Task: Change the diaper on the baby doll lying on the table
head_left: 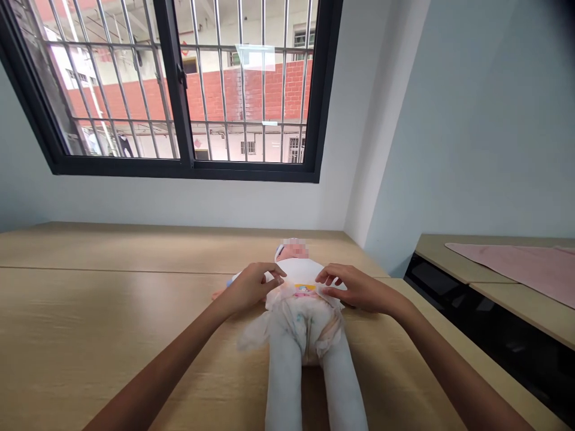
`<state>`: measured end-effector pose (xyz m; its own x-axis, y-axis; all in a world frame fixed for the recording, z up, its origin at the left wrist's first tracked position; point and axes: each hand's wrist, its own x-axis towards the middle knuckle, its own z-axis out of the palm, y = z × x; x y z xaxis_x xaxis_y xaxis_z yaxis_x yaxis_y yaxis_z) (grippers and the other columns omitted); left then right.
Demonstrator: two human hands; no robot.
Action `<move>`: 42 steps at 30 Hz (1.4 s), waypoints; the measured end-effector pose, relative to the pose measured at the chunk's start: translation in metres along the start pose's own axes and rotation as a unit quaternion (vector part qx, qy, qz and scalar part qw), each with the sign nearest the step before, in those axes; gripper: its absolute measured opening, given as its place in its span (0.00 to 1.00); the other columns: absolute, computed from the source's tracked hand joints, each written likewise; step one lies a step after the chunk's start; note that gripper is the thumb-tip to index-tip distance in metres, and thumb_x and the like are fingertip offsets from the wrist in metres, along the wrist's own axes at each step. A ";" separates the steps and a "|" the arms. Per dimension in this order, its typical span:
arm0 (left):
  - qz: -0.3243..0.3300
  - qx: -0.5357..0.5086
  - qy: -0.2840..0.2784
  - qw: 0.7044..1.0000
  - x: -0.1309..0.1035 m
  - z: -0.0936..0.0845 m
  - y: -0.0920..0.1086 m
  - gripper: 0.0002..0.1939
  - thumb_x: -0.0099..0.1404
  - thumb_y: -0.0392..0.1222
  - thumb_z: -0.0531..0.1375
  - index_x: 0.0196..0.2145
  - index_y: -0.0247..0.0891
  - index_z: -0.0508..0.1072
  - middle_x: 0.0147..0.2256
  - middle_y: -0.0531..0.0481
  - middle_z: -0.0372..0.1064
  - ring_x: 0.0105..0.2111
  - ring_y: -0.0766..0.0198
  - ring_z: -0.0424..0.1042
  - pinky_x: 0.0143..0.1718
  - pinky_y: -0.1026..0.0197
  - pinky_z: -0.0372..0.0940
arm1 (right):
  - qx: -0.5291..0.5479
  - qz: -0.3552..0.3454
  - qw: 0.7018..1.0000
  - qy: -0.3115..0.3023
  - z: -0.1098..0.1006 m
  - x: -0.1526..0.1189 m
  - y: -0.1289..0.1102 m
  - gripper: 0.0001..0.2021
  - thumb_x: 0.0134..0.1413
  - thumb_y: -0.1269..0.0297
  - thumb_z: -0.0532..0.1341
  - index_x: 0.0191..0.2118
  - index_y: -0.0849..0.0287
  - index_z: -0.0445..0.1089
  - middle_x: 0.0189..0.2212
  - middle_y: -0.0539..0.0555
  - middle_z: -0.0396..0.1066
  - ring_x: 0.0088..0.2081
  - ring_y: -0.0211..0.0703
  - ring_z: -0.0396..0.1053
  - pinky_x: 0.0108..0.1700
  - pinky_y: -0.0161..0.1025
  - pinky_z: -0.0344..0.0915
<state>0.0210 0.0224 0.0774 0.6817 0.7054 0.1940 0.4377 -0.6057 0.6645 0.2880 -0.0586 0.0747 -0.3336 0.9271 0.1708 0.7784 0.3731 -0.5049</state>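
Observation:
A baby doll lies on its back on the wooden table, head away from me and pale legs toward me. Its top is white, and a white diaper with a coloured print at the waistband is around its hips. Loose, thin diaper material spreads out at the left hip. My left hand is over the left side of the waist, fingers bent and apart from the thumb. On the other side, my right hand hovers close to the waistband with its fingers curved and spread. Whether the fingertips touch the diaper is hard to make out.
The wooden table reaches back to a wall beneath a barred window. At the right, a pink cloth lies on another wooden surface, with a glossy black panel below its edge.

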 end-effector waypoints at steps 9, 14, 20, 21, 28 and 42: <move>0.065 -0.008 0.009 0.998 0.002 0.022 -0.001 0.08 0.63 0.45 0.58 0.35 0.42 0.75 0.40 0.53 0.73 0.42 0.63 0.69 0.44 0.62 0.62 | 0.007 0.003 1.000 -0.004 0.010 0.004 0.006 0.14 0.59 0.56 0.57 0.46 0.59 0.69 0.45 0.57 0.69 0.45 0.46 0.67 0.48 0.45 0.65; 0.047 -0.029 0.009 0.998 0.003 0.033 -0.006 0.10 0.63 0.46 0.58 0.39 0.41 0.73 0.45 0.50 0.72 0.44 0.61 0.69 0.47 0.59 0.65 | 0.005 0.006 1.000 0.014 0.013 0.007 0.008 0.13 0.58 0.57 0.59 0.44 0.58 0.69 0.44 0.55 0.70 0.46 0.46 0.67 0.48 0.45 0.64; -0.002 -0.023 0.005 1.000 0.004 0.031 -0.010 0.20 0.57 0.50 0.63 0.45 0.40 0.70 0.47 0.47 0.69 0.44 0.58 0.70 0.44 0.57 0.66 | 0.053 0.028 0.998 0.009 0.016 0.009 0.006 0.14 0.54 0.57 0.61 0.43 0.59 0.71 0.39 0.54 0.72 0.40 0.45 0.68 0.42 0.41 0.65; -0.006 -0.021 -0.002 1.000 0.004 0.029 -0.011 0.21 0.56 0.51 0.64 0.45 0.40 0.70 0.46 0.48 0.69 0.43 0.58 0.70 0.43 0.58 0.66 | 0.056 0.029 0.998 0.007 0.016 0.010 0.005 0.13 0.53 0.58 0.62 0.42 0.59 0.71 0.37 0.54 0.72 0.38 0.44 0.68 0.40 0.40 0.65; -0.028 -0.034 -0.064 0.997 0.012 0.025 -0.015 0.17 0.48 0.47 0.68 0.34 0.38 0.72 0.32 0.54 0.67 0.33 0.64 0.65 0.32 0.64 0.58 | 0.036 0.031 0.999 -0.023 0.022 0.012 -0.005 0.09 0.55 0.59 0.58 0.32 0.60 0.67 0.28 0.50 0.69 0.30 0.39 0.64 0.32 0.36 0.58; -0.088 -0.016 -0.128 0.988 0.025 0.012 -0.003 0.21 0.43 0.52 0.69 0.21 0.37 0.62 0.21 0.60 0.51 0.23 0.71 0.50 0.24 0.64 0.42 | 0.119 0.046 0.987 -0.094 0.023 0.015 0.009 0.21 0.59 0.44 0.54 0.31 0.61 0.63 0.27 0.48 0.60 0.28 0.35 0.54 0.28 0.34 0.50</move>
<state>0.0439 0.0373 0.0712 0.7242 0.6804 -0.1124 0.5464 -0.4666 0.6955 0.2782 -0.0424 0.0532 -0.3773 0.9254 -0.0346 0.6702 0.2470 -0.6999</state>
